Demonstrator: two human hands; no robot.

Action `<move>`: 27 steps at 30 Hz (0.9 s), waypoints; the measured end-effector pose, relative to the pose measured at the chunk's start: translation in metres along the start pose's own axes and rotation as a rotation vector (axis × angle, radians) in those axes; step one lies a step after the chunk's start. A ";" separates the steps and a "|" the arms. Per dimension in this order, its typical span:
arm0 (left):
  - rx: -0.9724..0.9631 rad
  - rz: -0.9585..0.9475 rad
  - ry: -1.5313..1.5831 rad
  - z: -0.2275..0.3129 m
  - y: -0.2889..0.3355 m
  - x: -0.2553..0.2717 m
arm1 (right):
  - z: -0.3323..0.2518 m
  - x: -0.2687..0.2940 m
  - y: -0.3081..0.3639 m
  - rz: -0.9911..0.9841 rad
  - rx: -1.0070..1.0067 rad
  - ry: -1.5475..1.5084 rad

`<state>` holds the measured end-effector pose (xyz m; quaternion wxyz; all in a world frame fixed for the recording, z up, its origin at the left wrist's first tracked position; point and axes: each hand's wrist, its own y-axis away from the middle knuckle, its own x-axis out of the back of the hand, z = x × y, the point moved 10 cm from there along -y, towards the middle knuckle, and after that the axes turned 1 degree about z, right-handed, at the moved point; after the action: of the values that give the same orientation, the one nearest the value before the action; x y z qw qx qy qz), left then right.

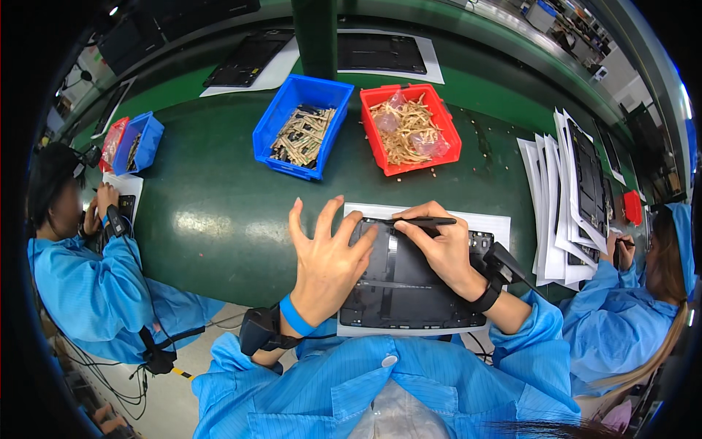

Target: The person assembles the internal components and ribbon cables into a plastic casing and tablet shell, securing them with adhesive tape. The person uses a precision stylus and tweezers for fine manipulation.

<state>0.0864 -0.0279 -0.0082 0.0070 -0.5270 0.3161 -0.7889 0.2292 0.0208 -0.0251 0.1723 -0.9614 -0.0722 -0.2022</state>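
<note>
A black tablet housing (402, 304) lies flat on a white sheet (499, 223) in front of me. My left hand (325, 267) is open with fingers spread, its index finger and thumb over the housing's upper left corner. In my right hand (450, 256) is a slim black pen-like tool (430, 221), gripped between thumb and fingers. The tool's tip points left, at the housing's far edge; what it touches there is too small to tell. Both wrists wear bands with black devices.
Beyond the housing stand a blue bin (296, 173) of small strips and a red bin (420, 167) of tangled yellowish strips. Stacked sheets with housings (545, 212) rise at right. A green post (314, 36) stands at the back. Co-workers sit left (95, 285) and right (621, 314).
</note>
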 end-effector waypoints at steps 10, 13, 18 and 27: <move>-0.072 -0.020 -0.085 0.008 -0.006 -0.006 | -0.004 0.005 -0.002 -0.020 0.058 0.040; -0.112 -0.041 -0.055 0.006 -0.007 -0.009 | 0.013 0.021 0.001 -0.001 -0.121 -0.168; -0.135 -0.108 0.015 0.002 -0.009 -0.015 | 0.002 0.022 0.004 -0.053 0.002 -0.054; -0.130 -0.114 0.038 0.000 -0.010 -0.014 | 0.003 0.020 0.004 -0.037 0.023 -0.009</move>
<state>0.0957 -0.0154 -0.0146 -0.0781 -0.5282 0.3360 -0.7759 0.2491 0.0196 -0.0211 0.1790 -0.9588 -0.0932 -0.2000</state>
